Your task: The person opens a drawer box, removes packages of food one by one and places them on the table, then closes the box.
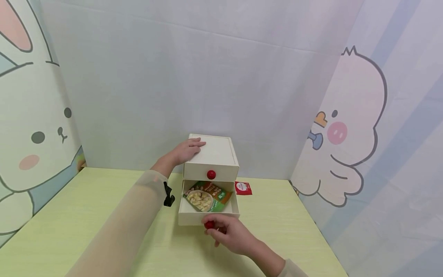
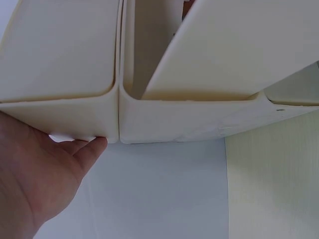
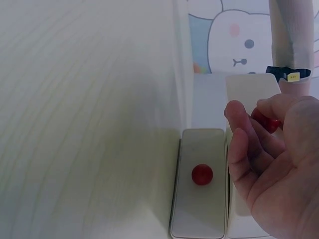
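A white drawer unit (image 1: pixel 216 150) stands against the back wall. My left hand (image 1: pixel 188 151) lies on its top near the left edge; in the left wrist view the left hand (image 2: pixel 55 174) touches the unit's side. With thumb and fingers, my right hand (image 1: pixel 235 234) pinches the red knob (image 1: pixel 209 224) of a pulled-out drawer (image 1: pixel 192 219). A brown and green food packet (image 1: pixel 209 196) lies inside that drawer. Above it, the top drawer (image 1: pixel 195 171) is closed. The right wrist view shows a lower closed drawer (image 3: pixel 199 209) with its own red knob (image 3: pixel 202 174).
A small red packet (image 1: pixel 243 188) lies on the pale yellow table (image 1: pixel 277 223), right of the unit. Cartoon-printed curtains hang at both sides, with a plain grey one (image 1: pixel 194 77) behind. A black strap (image 1: pixel 168 195) is on my left wrist.
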`<action>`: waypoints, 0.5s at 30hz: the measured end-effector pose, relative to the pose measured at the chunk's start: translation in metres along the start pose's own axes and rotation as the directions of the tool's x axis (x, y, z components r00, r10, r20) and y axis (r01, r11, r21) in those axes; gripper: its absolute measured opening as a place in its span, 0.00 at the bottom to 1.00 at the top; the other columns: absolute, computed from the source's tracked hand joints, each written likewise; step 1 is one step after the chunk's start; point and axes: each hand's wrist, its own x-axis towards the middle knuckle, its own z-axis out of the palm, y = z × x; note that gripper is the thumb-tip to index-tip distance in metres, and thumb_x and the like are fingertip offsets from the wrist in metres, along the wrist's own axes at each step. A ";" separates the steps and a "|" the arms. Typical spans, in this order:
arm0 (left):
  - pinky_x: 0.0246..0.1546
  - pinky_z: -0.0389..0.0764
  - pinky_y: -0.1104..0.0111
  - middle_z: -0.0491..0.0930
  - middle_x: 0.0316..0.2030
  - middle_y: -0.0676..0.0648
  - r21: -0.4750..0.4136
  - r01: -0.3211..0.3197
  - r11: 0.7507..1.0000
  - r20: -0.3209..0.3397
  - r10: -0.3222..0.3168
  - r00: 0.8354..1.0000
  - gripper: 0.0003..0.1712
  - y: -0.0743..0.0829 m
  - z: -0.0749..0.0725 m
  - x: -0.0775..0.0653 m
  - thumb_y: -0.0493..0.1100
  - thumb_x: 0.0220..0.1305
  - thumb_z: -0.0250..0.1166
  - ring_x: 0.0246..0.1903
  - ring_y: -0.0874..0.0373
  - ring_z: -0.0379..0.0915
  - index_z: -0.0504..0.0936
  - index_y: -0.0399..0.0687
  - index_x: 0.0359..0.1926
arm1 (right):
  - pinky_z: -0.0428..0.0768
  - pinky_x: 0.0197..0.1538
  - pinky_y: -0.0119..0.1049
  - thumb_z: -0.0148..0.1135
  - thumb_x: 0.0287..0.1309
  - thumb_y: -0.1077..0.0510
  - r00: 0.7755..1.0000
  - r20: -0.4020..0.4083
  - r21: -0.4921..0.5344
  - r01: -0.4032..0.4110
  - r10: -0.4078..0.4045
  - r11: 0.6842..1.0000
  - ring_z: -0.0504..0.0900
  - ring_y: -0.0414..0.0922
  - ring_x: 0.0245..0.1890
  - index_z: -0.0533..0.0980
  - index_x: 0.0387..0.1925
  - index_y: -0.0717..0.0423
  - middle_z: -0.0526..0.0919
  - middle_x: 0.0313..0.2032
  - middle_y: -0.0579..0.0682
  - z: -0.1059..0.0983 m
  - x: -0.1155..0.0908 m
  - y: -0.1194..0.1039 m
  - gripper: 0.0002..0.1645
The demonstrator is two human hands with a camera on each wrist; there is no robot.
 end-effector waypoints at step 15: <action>0.87 0.46 0.38 0.51 0.89 0.41 0.046 -0.021 0.999 0.002 0.021 1.000 0.32 -0.002 0.000 0.002 0.50 0.87 0.43 0.89 0.35 0.39 0.67 0.51 0.85 | 0.93 0.39 0.52 0.64 0.78 0.61 1.000 0.013 0.010 -0.016 0.016 1.000 0.91 0.46 0.41 0.84 0.62 0.51 0.91 0.53 0.59 0.004 -0.009 -0.002 0.16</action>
